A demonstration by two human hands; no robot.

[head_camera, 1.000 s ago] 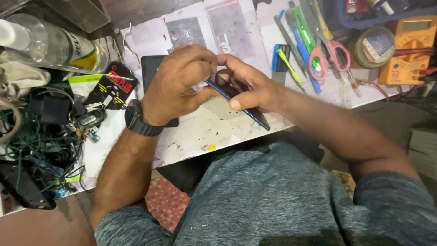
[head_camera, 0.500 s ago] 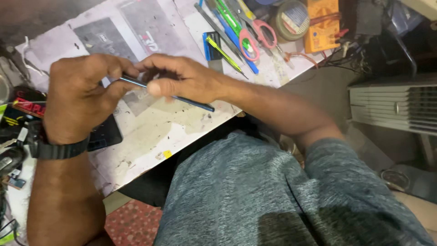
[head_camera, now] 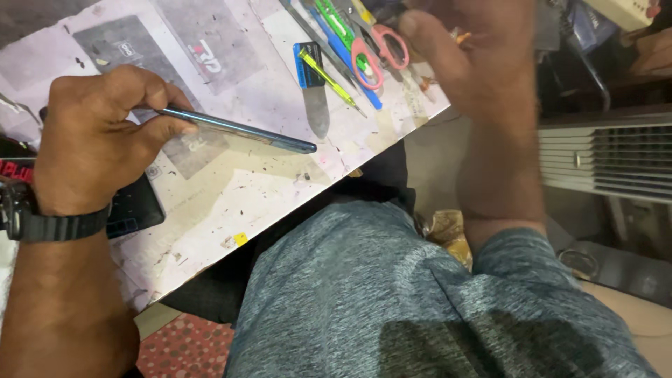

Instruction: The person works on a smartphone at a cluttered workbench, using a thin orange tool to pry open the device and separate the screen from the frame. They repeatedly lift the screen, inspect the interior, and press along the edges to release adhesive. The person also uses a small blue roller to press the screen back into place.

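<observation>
While the pale, stained and speckled work surface (head_camera: pixel 231 210) fills the upper left and runs on a slant, its near edge cuts from lower left up to the right, with the person's grey-shirted lap below it. Right of that edge stands a white slatted appliance (head_camera: pixel 609 157), close beside the raised right forearm. On the surface's far part lies a crowded row of tools: pink-handled scissors (head_camera: pixel 374 52), a blue-handled flat prying tool (head_camera: pixel 313 84) and a thin yellow-green screwdriver (head_camera: pixel 332 82), all well apart from the left hand. A black flat device (head_camera: pixel 136 206) lies under the left wrist, partly hidden. The left hand (head_camera: pixel 98 143), with a black watch, holds in a pinching grip the slim blue phone (head_camera: pixel 234 129), seen edge-on just above the surface; bare surface lies below and right of it. The right hand (head_camera: pixel 469 49) hangs blurred over the tools; its grip cannot be told.
</observation>
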